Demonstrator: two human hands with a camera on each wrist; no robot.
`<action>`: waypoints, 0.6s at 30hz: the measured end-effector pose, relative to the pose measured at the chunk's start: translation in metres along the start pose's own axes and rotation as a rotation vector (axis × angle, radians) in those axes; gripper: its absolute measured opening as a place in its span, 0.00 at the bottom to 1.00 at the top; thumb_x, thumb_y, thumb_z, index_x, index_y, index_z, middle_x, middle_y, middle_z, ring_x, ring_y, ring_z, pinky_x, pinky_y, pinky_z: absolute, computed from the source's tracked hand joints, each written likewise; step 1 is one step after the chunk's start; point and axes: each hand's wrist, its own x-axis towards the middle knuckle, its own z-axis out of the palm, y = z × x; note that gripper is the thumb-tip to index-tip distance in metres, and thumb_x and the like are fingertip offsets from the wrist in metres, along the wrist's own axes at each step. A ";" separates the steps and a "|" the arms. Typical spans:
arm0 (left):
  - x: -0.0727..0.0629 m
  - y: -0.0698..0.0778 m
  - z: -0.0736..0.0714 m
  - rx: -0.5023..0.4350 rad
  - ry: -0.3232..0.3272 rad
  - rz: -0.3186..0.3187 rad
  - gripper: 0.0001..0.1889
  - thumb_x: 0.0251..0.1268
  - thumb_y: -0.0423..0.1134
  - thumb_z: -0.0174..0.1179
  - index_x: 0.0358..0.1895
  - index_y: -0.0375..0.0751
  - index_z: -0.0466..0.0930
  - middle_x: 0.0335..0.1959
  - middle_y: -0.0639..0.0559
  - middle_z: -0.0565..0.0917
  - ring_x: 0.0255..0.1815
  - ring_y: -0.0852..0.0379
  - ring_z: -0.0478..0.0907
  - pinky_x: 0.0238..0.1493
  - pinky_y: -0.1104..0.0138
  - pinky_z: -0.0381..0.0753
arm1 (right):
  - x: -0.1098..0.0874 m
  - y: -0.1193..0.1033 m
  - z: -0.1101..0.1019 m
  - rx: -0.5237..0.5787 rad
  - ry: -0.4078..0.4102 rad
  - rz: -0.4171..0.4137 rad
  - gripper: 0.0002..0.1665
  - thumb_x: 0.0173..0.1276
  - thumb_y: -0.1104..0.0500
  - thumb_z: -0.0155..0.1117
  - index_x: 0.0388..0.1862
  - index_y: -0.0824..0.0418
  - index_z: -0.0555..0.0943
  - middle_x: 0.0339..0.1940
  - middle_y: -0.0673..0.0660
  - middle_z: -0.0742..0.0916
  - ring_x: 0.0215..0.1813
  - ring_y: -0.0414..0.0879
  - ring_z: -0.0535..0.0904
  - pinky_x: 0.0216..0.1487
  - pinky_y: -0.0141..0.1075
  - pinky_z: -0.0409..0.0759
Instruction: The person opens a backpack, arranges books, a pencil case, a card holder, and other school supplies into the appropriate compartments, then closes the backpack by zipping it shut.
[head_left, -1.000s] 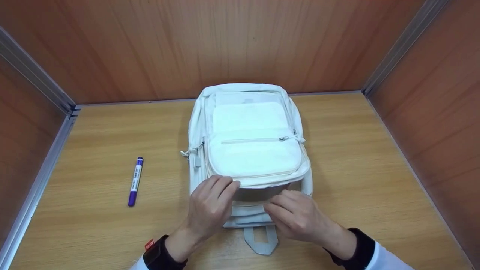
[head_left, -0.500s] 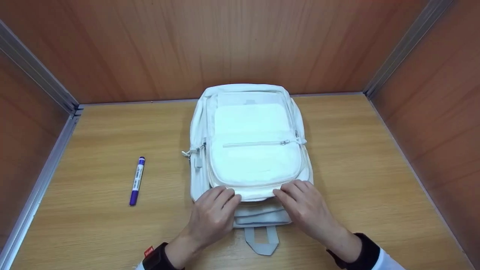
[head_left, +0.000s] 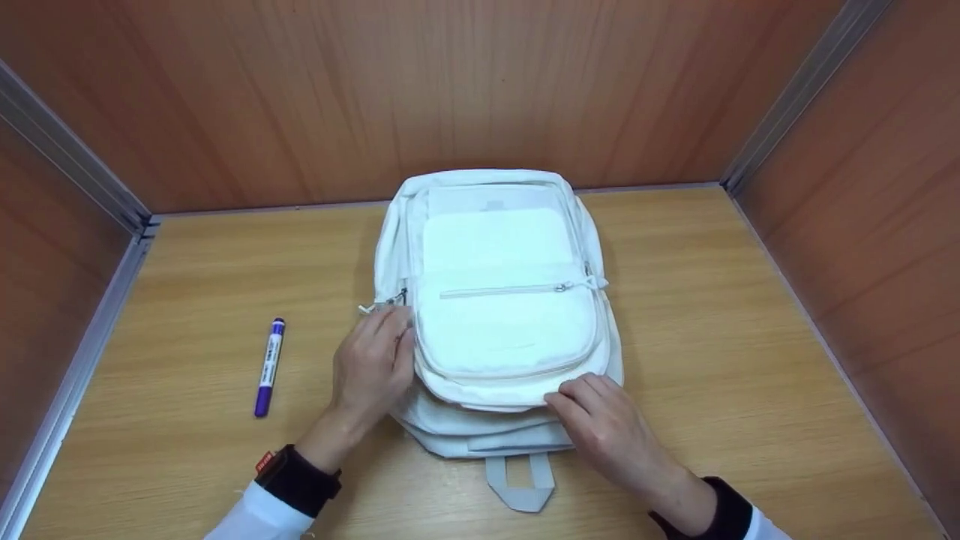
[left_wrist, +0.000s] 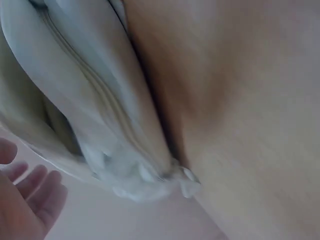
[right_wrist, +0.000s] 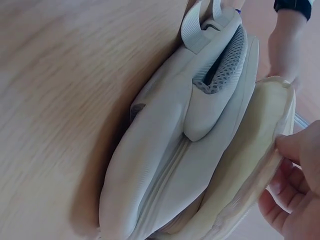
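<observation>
A white backpack (head_left: 510,330) lies on the table, its grey top loop (head_left: 521,499) toward me. My right hand (head_left: 611,427) pinches the near edge of the front pocket flap (right_wrist: 255,172) between thumb and fingers. The right wrist view shows the pocket gaping beneath that flap. My left hand (head_left: 371,367) is at the bag's left side, close to a zipper pull (head_left: 397,296); its fingertips partly cover that spot. In the left wrist view the left fingers (left_wrist: 47,200) are loosely bent, with nothing visible between them.
A purple and white marker (head_left: 270,367) lies on the wooden table (head_left: 180,450), left of the backpack. Wood panels (head_left: 465,90) with metal edging close off the back and both sides. A second zipper (head_left: 502,291) crosses the bag's front.
My left hand has let go of the flap's near edge and moved left and up along the bag's side. The right hand moved onto the flap's edge, which has come down nearer me.
</observation>
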 end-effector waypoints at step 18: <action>0.026 -0.050 0.013 0.023 -0.228 -0.309 0.12 0.73 0.33 0.63 0.52 0.29 0.87 0.62 0.29 0.81 0.65 0.32 0.76 0.66 0.43 0.74 | -0.008 -0.002 0.007 0.059 0.063 0.012 0.19 0.86 0.54 0.50 0.44 0.59 0.88 0.40 0.48 0.84 0.40 0.40 0.78 0.40 0.30 0.75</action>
